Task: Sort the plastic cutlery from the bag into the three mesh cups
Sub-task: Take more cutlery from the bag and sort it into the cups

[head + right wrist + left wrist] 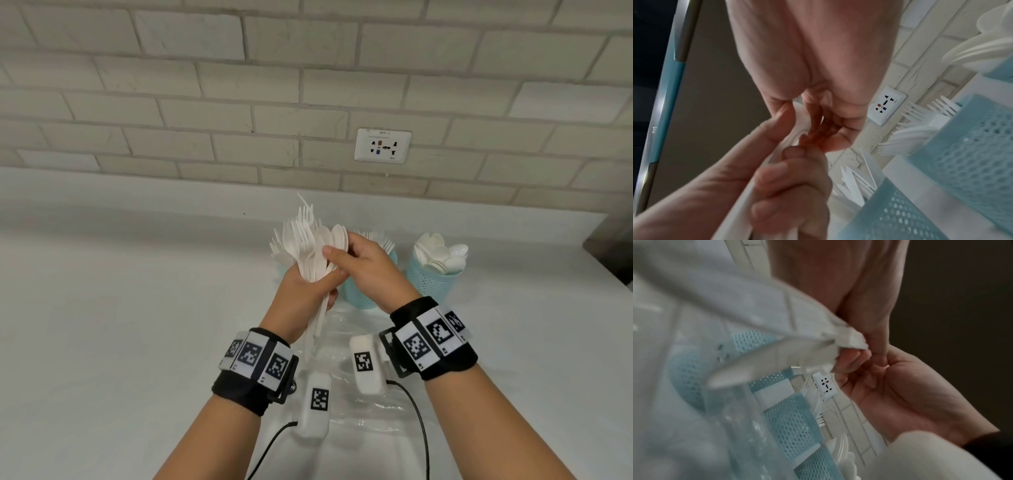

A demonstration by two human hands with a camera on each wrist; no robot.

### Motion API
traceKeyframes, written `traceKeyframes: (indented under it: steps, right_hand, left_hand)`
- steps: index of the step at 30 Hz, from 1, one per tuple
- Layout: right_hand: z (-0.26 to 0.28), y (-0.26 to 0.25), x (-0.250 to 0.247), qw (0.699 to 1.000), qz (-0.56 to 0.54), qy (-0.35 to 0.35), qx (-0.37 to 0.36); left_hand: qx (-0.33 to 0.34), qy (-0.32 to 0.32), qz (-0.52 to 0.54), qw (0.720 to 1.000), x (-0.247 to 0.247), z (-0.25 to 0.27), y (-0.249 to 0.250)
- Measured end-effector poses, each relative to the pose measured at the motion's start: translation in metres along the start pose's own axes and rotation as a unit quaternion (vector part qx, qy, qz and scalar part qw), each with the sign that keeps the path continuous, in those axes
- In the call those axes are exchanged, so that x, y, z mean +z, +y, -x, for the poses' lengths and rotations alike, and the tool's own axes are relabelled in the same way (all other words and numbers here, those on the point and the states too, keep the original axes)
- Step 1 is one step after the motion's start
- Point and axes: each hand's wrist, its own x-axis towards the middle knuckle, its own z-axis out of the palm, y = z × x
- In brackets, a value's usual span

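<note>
My left hand (317, 282) grips a bundle of white plastic cutlery (303, 246), forks and spoons fanned upward, above the counter. My right hand (337, 255) pinches one spoon (339, 236) at the right side of that bundle. In the right wrist view the right hand's fingertips (818, 129) close on a white piece above the left hand (781, 181). Three light-blue mesh cups stand behind the hands. The right cup (433, 282) holds spoons and the middle cup (359, 294) holds forks. The left cup (282, 270) is mostly hidden; in the right wrist view it (900, 219) holds knives.
A clear plastic bag (346, 383) lies flat on the white counter (120, 325) under my wrists. A brick wall with a white socket (382, 145) rises behind the cups. A dark object (613, 246) sits at the counter's far right edge.
</note>
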Motion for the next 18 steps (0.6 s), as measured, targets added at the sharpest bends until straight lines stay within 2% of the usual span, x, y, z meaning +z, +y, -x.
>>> traceKeyframes:
  steps: [7, 18]
  right_hand:
    - [0.005, 0.006, -0.005, 0.998, -0.037, 0.044, 0.014]
    - [0.007, 0.012, -0.019, 0.996, -0.060, 0.062, 0.004]
  left_hand:
    - [0.014, -0.031, -0.027, 0.999, 0.002, 0.003, -0.003]
    - [0.027, -0.038, -0.074, 0.996, 0.011, 0.001, -0.003]
